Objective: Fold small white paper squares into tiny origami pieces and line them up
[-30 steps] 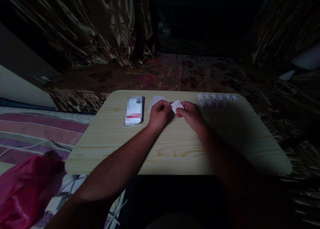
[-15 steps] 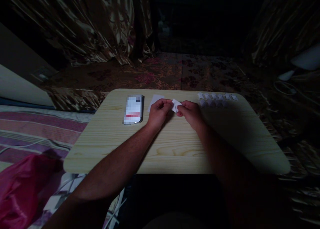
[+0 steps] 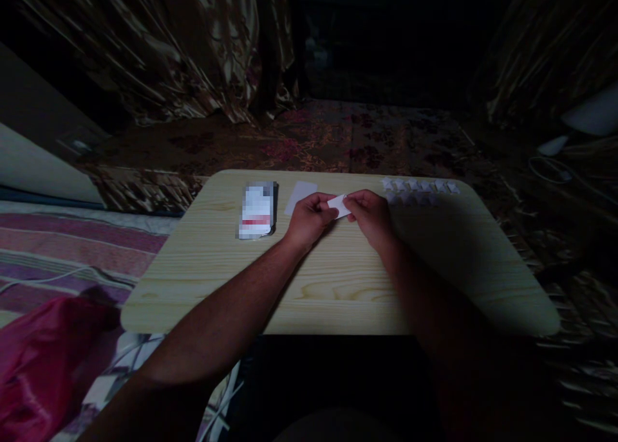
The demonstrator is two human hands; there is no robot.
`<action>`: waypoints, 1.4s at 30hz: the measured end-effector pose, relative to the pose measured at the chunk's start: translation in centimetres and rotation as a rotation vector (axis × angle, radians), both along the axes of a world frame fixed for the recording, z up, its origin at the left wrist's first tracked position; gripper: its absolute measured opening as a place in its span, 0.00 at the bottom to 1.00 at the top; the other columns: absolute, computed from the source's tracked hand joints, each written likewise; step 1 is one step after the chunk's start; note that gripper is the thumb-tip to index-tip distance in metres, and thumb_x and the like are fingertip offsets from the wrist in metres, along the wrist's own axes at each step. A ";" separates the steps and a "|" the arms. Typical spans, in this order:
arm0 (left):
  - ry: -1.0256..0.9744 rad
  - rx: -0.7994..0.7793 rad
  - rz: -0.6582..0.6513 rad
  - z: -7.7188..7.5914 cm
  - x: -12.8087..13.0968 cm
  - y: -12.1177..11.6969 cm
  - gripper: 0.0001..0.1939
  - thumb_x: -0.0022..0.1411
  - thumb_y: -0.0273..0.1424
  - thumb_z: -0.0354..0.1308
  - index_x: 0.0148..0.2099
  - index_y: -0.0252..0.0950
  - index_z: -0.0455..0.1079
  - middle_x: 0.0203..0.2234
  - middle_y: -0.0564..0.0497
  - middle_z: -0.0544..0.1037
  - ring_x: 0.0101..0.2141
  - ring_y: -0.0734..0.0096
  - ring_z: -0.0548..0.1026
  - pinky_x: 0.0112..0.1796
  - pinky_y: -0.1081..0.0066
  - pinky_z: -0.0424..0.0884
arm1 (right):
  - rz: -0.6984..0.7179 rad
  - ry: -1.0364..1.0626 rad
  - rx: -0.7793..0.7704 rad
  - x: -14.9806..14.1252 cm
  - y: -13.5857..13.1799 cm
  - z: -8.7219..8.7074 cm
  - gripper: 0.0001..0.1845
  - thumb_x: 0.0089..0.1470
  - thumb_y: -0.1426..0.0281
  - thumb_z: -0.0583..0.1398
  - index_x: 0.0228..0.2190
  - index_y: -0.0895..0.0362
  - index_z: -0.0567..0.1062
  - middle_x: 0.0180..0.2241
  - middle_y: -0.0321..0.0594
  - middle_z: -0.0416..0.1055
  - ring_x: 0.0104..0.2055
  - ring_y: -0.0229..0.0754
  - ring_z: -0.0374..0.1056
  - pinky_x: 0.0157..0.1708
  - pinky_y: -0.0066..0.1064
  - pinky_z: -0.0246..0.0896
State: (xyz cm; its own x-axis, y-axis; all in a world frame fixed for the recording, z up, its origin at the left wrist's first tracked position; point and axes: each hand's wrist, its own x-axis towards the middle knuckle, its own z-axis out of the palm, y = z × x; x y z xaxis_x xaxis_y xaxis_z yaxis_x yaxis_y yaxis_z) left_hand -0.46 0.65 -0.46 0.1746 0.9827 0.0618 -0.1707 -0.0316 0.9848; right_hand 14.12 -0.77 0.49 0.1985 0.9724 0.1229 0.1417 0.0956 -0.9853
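A small folded piece of white paper (image 3: 340, 206) is pinched between both hands above the middle of the table. My left hand (image 3: 310, 218) grips its left end, with the thumb along the lower edge. Thumb and fingers of my right hand (image 3: 369, 211) hold the right end; the fingertips behind the paper are partly hidden. Beside my left hand, flat white paper (image 3: 301, 196) lies on the table. Several small folded paper pieces (image 3: 412, 185) stand in two rows beyond my right hand, the nearer row in shadow.
A pale wood-grain table (image 3: 333, 294) with rounded corners is under my arms. A phone-shaped object (image 3: 257, 210), blurred by pixelation, lies at the left. A striped bed (image 3: 72, 242) with a pink bag (image 3: 53, 365) adjoins on the left. Dark patterned curtains (image 3: 232, 43) hang behind.
The folded paper has been turned in my fingers, from a pointed diamond shape to a flatter strip. Both hands have shifted their grip slightly and stay in about the same place.
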 end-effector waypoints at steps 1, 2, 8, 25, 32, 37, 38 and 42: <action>-0.005 0.002 0.013 0.0 0.0 0.0 0.14 0.44 0.28 0.66 0.37 0.33 0.73 0.18 0.57 0.70 0.17 0.80 0.64 0.20 0.77 0.57 | -0.008 0.002 0.018 0.0 0.0 0.0 0.13 0.47 0.60 0.62 0.30 0.57 0.73 0.22 0.35 0.72 0.21 0.34 0.65 0.21 0.25 0.59; -0.008 0.005 0.032 -0.1 0.0 0.1 0.14 0.45 0.28 0.66 0.36 0.33 0.72 0.17 0.57 0.71 0.17 0.79 0.65 0.20 0.76 0.58 | -0.016 0.003 0.042 0.1 0.1 -0.1 0.13 0.48 0.60 0.62 0.31 0.57 0.73 0.22 0.34 0.71 0.21 0.34 0.65 0.20 0.25 0.58; -0.001 -0.004 0.113 -0.1 -0.2 0.4 0.13 0.45 0.29 0.66 0.35 0.34 0.69 0.19 0.54 0.75 0.19 0.75 0.70 0.21 0.76 0.62 | -0.048 -0.068 0.121 0.3 0.2 -0.6 0.09 0.49 0.64 0.61 0.31 0.57 0.73 0.22 0.33 0.70 0.21 0.34 0.65 0.22 0.25 0.59; -0.025 -0.051 0.004 -0.2 0.1 0.0 0.14 0.42 0.31 0.69 0.32 0.32 0.70 0.20 0.51 0.77 0.19 0.76 0.71 0.21 0.76 0.63 | 0.003 -0.190 0.185 -0.4 -0.3 -1.0 0.05 0.49 0.67 0.61 0.29 0.55 0.73 0.24 0.35 0.73 0.26 0.38 0.69 0.26 0.28 0.61; -0.043 -0.126 -0.025 0.0 0.2 -0.1 0.11 0.46 0.32 0.66 0.31 0.31 0.71 0.19 0.49 0.77 0.20 0.75 0.73 0.22 0.77 0.65 | -0.027 -0.439 0.346 -0.2 -0.6 -0.7 0.04 0.51 0.71 0.59 0.29 0.54 0.75 0.30 0.36 0.71 0.31 0.38 0.67 0.33 0.30 0.63; -0.081 -0.165 -0.043 0.2 0.0 0.0 0.10 0.47 0.30 0.65 0.31 0.31 0.71 0.20 0.49 0.77 0.20 0.75 0.74 0.22 0.77 0.65 | 0.038 -0.407 0.378 -0.1 -0.6 -0.7 0.05 0.51 0.73 0.59 0.29 0.54 0.76 0.33 0.38 0.70 0.34 0.39 0.68 0.35 0.30 0.64; -0.089 -0.170 -0.050 0.2 0.0 0.0 0.09 0.47 0.30 0.65 0.31 0.31 0.71 0.20 0.49 0.77 0.21 0.75 0.74 0.22 0.77 0.65 | 0.044 -0.400 0.386 -0.1 -0.6 -0.7 0.06 0.51 0.73 0.59 0.29 0.53 0.76 0.34 0.38 0.70 0.34 0.39 0.68 0.34 0.30 0.64; -0.111 -0.186 -0.055 0.3 -0.1 0.0 0.09 0.48 0.29 0.64 0.32 0.30 0.71 0.20 0.48 0.77 0.21 0.75 0.74 0.22 0.77 0.65 | 0.063 -0.379 0.421 0.0 -0.6 -0.6 0.07 0.51 0.74 0.59 0.29 0.53 0.77 0.34 0.38 0.70 0.35 0.39 0.68 0.35 0.30 0.65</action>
